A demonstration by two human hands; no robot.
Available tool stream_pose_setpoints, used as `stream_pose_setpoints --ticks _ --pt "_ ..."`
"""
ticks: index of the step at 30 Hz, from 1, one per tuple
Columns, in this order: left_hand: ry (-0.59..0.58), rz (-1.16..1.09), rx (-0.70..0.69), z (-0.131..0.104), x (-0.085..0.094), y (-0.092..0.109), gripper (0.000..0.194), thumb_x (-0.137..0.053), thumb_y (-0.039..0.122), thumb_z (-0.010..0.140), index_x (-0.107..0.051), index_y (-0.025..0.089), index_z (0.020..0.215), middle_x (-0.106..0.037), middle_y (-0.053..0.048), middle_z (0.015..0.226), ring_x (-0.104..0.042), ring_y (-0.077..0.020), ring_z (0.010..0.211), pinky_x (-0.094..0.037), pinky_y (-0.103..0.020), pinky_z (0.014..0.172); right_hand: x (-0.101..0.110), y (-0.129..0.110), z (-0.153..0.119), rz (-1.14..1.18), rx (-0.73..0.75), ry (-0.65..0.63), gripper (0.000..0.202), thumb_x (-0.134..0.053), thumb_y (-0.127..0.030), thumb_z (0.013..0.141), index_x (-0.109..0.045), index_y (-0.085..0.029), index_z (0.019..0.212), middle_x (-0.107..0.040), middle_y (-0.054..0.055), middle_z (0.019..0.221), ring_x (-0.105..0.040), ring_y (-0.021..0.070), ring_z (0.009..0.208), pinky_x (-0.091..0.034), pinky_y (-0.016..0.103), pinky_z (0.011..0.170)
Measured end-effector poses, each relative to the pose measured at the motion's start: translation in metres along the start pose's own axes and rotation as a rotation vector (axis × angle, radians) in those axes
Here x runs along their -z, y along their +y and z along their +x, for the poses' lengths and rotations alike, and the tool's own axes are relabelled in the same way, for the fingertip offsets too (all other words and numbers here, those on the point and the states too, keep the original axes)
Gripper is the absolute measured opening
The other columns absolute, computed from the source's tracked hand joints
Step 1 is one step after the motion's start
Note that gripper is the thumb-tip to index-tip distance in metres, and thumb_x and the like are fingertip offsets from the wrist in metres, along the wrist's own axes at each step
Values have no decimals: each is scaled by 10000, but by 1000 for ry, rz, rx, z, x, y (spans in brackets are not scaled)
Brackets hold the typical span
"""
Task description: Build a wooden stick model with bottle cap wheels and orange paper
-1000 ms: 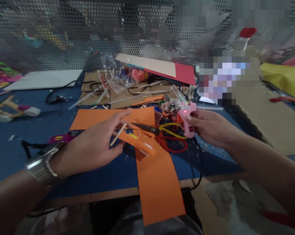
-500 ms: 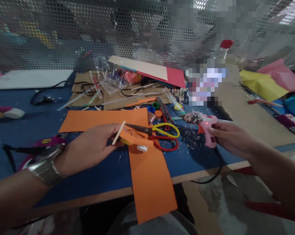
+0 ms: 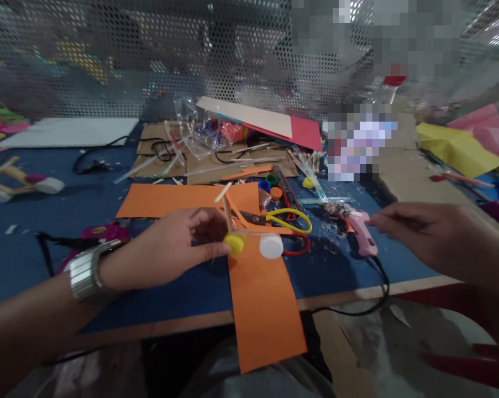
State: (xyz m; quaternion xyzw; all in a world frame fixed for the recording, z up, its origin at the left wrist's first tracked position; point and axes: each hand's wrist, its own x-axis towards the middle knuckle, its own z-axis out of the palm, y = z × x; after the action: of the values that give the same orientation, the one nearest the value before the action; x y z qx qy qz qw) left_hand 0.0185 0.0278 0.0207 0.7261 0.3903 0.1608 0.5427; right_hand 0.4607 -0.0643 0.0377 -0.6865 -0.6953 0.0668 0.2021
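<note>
My left hand [image 3: 203,237] holds a small craft piece of orange strips and sticks, its thumb against a yellow cap [image 3: 234,243]. A white cap [image 3: 271,246] is on the piece's right end. Behind it, scissors [image 3: 288,219] with one yellow and one red handle lie on the table. My right hand [image 3: 406,221], fingers pressed together, is beside the pink glue gun [image 3: 362,232], which lies on the table; whether anything is between the fingertips is too small to tell. Orange sheets [image 3: 266,309] lie beneath the piece and behind my left hand.
Cardboard [image 3: 415,182], a clear bottle with a red cap [image 3: 394,82] and yellow paper [image 3: 456,148] are at the right. A wheeled stick model [image 3: 19,179] stands far left. The gun's black cable [image 3: 384,293] hangs over the front edge.
My right hand has let go of the glue gun, which now rests on the table. The craft piece has turned in my left hand, showing its yellow and white caps more fully.
</note>
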Motion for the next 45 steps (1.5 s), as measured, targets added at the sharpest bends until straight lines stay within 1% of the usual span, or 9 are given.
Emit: stream_pose_setpoints --ticks 2,4,9,13,16,22,25,29,45 --pt "-14 -53 3 -2 -4 0 442 -898 599 929 -765 226 1125 -867 -70 1100 -838 -278 1014 -699 -420 936 -5 -41 6 152 328 12 116 -738 -301 1048 -816 -277 965 -832 59 921 -774 213 795 -580 339 709" --pt "-23 -112 -4 -5 -9 -1 434 -907 580 929 -754 219 1114 -864 -71 1104 -840 -274 1040 -702 -419 958 -14 -81 17 276 536 65 30 -757 -259 1047 -781 -269 1062 -832 69 1077 -798 224 1013 -612 353 921" --pt "-109 -286 15 -6 -18 -2 391 -907 488 960 -742 202 1171 -854 -84 1193 -832 -266 1141 -684 -419 1054 -40 -131 58 648 602 -220 111 -764 -349 1080 -815 -250 1088 -836 56 1112 -788 215 1060 -613 322 909" --pt "-193 -393 52 -5 -21 -1 359 -923 415 956 -738 196 1172 -843 -84 1234 -822 -262 1166 -671 -403 1074 -60 -133 80 967 332 -493 306 -837 -523 1026 -807 -230 941 -792 32 875 -727 177 756 -585 300 668" --pt "-211 -449 70 -6 -22 -1 325 -935 392 944 -740 210 1129 -846 -58 1218 -819 -247 1157 -668 -380 1071 -76 -131 80 1094 213 -490 371 -957 -514 916 -733 -222 878 -717 -11 749 -636 137 607 -524 278 559" --pt "-252 -438 104 -7 -24 -3 254 -859 381 1009 -756 220 1177 -846 -49 1216 -827 -242 1146 -683 -348 1015 -89 -127 72 990 449 -128 253 -953 -359 942 -834 -283 1153 -794 51 1179 -711 190 976 -594 312 781" --pt "-263 -418 109 -8 -25 -1 236 -860 378 1009 -778 223 1167 -842 -24 1151 -829 -223 1104 -682 -312 976 -89 -126 77 922 567 -180 280 -907 -373 993 -869 -302 1261 -813 81 1329 -735 250 1197 -610 364 914" --pt "-285 -426 103 -8 -27 1 188 -873 323 991 -792 226 1130 -820 6 1030 -829 -208 1035 -679 -286 922 -93 -129 80 956 622 -255 201 -884 -327 1017 -900 -266 1208 -856 75 1168 -775 229 1114 -621 380 994" --pt "-281 -452 123 -5 -30 2 222 -912 382 942 -772 242 1042 -868 -9 1108 -842 -259 1113 -681 -344 977 -103 -135 72 1042 412 -294 185 -884 -417 1011 -918 -244 1065 -886 65 1089 -801 208 979 -622 327 844"
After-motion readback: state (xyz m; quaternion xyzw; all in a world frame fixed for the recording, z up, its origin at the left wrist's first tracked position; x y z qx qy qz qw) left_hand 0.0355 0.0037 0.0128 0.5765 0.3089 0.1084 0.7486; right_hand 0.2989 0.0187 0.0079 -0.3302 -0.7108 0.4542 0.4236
